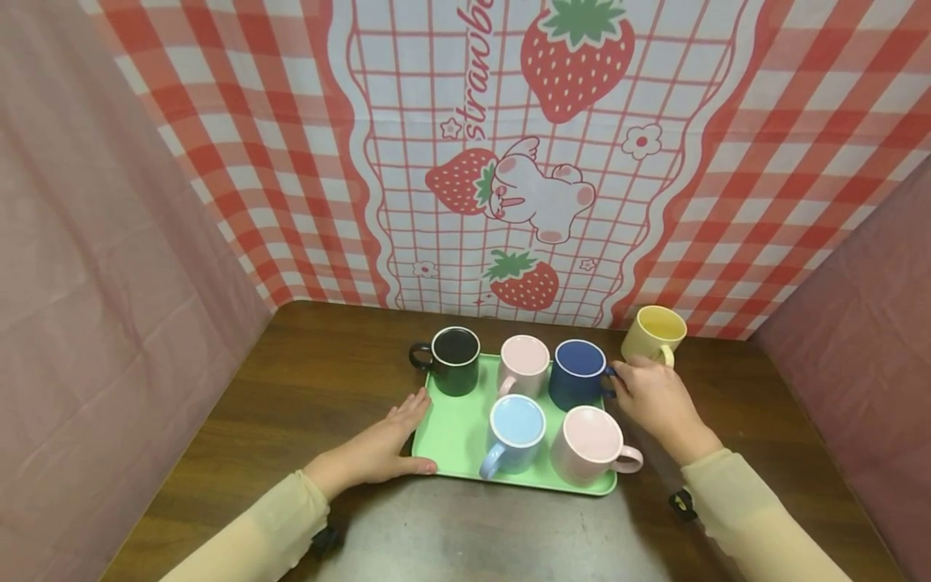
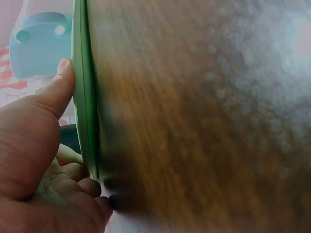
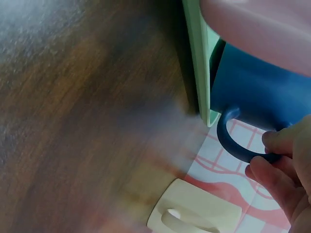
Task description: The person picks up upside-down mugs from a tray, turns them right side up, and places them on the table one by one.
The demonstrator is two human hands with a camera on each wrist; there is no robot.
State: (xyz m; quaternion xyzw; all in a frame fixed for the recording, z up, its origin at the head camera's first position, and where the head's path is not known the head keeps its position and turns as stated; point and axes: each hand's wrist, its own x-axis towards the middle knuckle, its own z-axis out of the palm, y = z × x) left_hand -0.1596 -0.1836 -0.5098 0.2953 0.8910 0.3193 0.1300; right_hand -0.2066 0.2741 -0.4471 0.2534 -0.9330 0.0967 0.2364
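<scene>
A light green tray lies on the table, carrying several mugs. My left hand rests at its near left corner, thumb against the front rim and fingers along the left side. With thumb and fingertips, my right hand pinches the handle of a navy blue mug at the tray's back right; the right wrist view shows this handle closely. Beside it stands a pink mug, with a light blue mug and another pink mug in front. A black mug occupies the back left corner.
Behind my right hand, a yellow mug stands on the wooden table, off the tray. A strawberry-print checked cloth hangs along the back edge. Pink curtains close in both sides.
</scene>
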